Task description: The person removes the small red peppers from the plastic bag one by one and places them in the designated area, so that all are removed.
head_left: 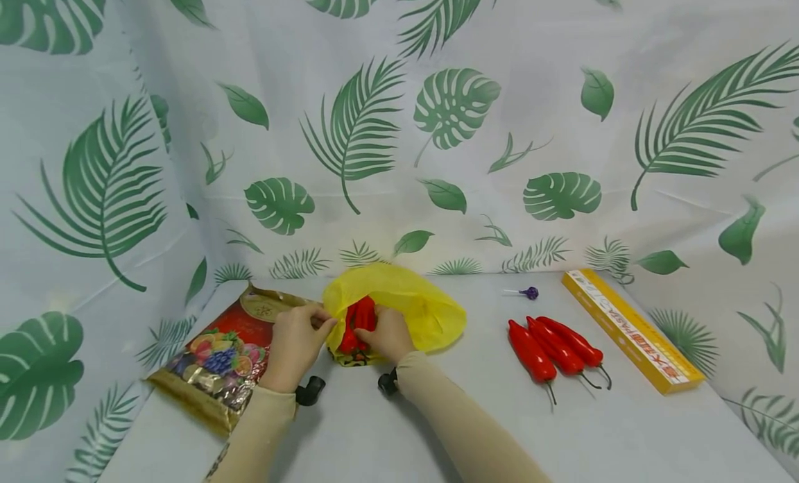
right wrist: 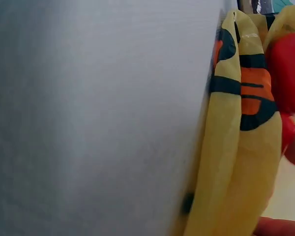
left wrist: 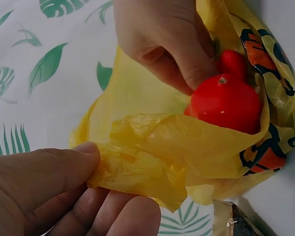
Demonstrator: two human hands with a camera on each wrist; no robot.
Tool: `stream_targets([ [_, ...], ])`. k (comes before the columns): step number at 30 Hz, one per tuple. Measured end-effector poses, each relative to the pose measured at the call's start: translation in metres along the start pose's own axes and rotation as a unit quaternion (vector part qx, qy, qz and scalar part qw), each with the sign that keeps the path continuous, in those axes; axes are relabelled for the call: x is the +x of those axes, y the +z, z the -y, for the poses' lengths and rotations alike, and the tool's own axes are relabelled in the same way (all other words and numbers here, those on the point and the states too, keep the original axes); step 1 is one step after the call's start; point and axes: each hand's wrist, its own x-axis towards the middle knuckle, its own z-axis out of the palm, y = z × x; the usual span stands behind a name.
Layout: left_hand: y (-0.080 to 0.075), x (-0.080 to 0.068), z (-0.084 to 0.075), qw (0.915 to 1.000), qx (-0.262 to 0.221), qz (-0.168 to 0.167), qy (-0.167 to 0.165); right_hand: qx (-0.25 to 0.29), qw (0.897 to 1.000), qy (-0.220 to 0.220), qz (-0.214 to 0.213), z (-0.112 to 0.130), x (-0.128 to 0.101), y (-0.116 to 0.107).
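Nearest you, your left hand [head_left: 295,345] pinches the rim of the yellow bag [head_left: 399,308] between thumb and fingers; keep that edge lifted and taut so the mouth stays wide. Your right hand [head_left: 388,334] is curled round a red pepper [left wrist: 226,101] that sits partly inside the bag's mouth; feed it deep toward the bag's far end before letting go. Right of the bag, three more red peppers [head_left: 552,350] lie together on the table [head_left: 474,427], with a yellow box [head_left: 630,329] beyond them.
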Motion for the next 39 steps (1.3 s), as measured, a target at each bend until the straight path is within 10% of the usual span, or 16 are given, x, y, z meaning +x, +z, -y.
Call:
stream_targets([
  [20,0.005,0.001,-0.003,1.0,-0.002,0.003,0.003,0.024,1.0,0.011,-0.017,-0.007,-0.009,-0.024],
  [39,0.009,0.002,-0.01,0.9998,-0.012,0.018,0.002,-0.026,1.0,0.007,-0.009,-0.057,-0.067,-0.109],
])
